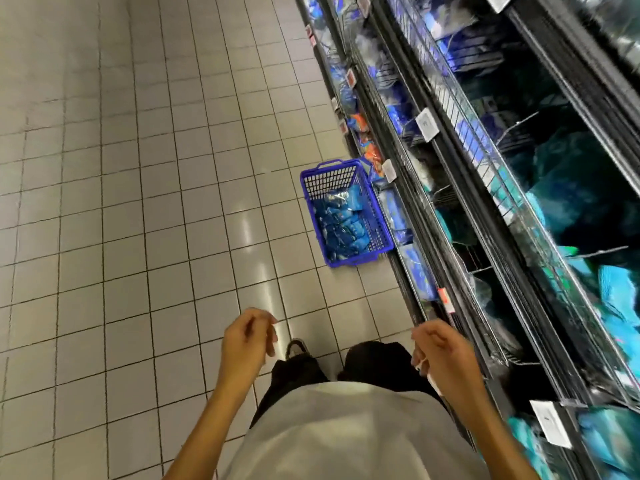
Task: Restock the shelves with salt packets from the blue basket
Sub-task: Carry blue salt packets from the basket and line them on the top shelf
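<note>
Both my hands loose and holding nothing: left hand, right hand. Blue basket has salt packets, beside shelves.

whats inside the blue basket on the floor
Blue salt packets lie piled in the blue basket, filling its nearer half. Whatever lies under the top packets is covered.

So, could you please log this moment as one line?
left hand empty | right hand empty | blue basket on floor beside shelves, holds salt packets
</note>
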Action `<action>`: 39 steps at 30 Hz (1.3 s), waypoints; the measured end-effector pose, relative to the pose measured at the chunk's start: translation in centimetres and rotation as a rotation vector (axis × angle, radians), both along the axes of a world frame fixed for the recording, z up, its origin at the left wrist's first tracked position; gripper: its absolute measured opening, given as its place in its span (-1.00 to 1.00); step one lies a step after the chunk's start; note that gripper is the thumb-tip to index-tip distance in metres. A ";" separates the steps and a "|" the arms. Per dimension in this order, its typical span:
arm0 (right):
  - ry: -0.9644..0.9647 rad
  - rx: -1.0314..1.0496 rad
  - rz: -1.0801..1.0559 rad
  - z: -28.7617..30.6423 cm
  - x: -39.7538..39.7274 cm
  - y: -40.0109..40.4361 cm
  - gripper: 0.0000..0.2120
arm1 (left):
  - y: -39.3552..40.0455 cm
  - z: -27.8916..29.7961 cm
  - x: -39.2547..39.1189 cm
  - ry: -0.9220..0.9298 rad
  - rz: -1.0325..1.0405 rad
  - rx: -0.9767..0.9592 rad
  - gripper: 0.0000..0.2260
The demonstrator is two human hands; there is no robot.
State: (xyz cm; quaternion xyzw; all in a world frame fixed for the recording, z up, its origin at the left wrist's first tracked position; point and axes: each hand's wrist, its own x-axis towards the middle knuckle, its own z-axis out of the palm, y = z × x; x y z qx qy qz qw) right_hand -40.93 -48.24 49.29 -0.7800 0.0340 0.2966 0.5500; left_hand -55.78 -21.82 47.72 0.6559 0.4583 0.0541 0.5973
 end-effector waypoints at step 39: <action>0.638 -0.273 -0.349 -65.2 43.6 31.4 -0.87 | 20.4 -59.9 56.2 0.425 -0.766 0.222 -0.81</action>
